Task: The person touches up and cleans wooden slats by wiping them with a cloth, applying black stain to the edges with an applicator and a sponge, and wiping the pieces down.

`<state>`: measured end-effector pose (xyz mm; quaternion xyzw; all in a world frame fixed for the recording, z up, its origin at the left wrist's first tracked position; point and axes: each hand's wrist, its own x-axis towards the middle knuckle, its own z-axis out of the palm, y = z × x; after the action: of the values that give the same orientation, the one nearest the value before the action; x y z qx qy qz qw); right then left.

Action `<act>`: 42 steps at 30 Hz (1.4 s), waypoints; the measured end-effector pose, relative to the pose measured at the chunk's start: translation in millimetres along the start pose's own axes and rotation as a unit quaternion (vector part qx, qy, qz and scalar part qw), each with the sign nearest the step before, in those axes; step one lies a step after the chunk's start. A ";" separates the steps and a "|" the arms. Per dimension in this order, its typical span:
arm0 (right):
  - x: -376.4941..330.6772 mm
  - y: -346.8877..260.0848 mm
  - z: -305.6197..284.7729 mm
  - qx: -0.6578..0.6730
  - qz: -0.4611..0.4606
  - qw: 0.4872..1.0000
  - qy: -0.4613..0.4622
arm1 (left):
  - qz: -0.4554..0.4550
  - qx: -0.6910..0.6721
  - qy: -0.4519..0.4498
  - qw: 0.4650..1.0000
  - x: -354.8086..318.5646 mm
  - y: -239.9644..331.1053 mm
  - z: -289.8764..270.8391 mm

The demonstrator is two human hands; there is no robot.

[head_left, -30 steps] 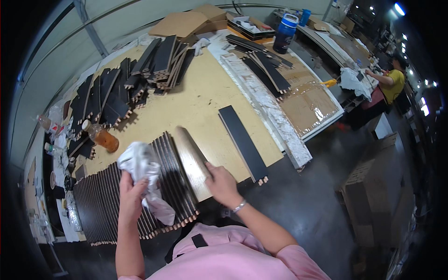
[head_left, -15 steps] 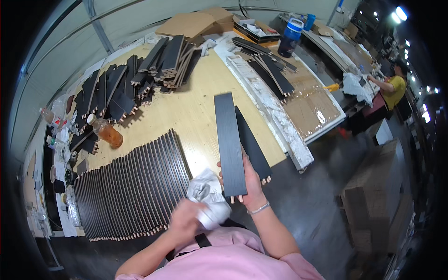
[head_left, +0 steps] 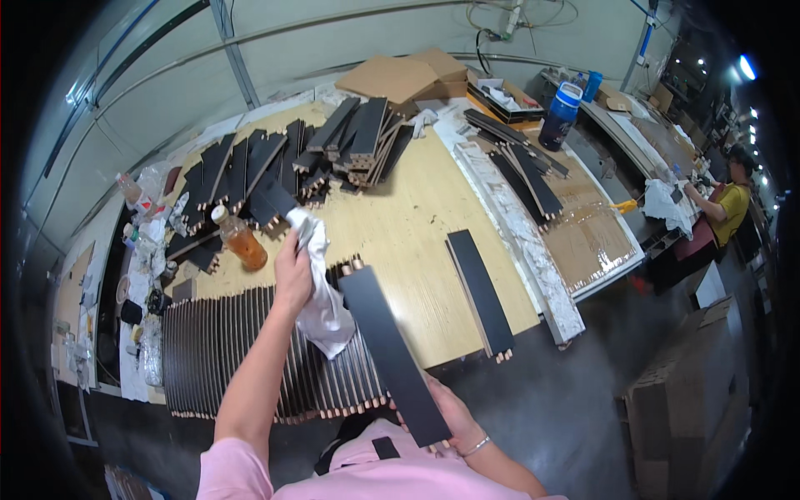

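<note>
Head view: I confirm the left hand [head_left: 293,279] has its fingers clamped on a white cloth [head_left: 325,317], whose loose end hangs beside the held board. The right hand [head_left: 457,417] grips the near end of that dark board [head_left: 392,350] from beneath, fingers wrapped at its edges; the board hides most of this grip, so I cannot rate its firmness. Pegs project from both board ends. The board slants above the right end of the slat row [head_left: 221,346], over the near edge of the bench [head_left: 429,208]; I cannot tell whether the two touch.

Caution 1: The far end lacks support. If the right grip loosens, the board may tip onto the row and scuff a face.

Caution 2: The cloth's loose end may snag on a peg if drawn across the far end.

Caution 3: A loose board [head_left: 483,292] lies with its pegged end at the bench edge; a swing of the held board could knock it off.

Caution 4: A bottle of amber liquid [head_left: 244,246] stands just behind the row. A wide left-arm stroke could topple it.
</note>
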<state>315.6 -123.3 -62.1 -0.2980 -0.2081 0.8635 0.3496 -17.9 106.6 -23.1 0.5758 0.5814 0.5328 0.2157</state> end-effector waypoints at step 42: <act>71.9 -64.7 10.4 0.116 -0.124 0.965 0.198 | 0.274 0.040 -0.148 0.949 -126.9 103.6 93.8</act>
<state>298.2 -29.2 -44.2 -0.3922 -0.0688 0.7555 0.5204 139.7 3.3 -11.0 0.7933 0.3838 0.4567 0.1216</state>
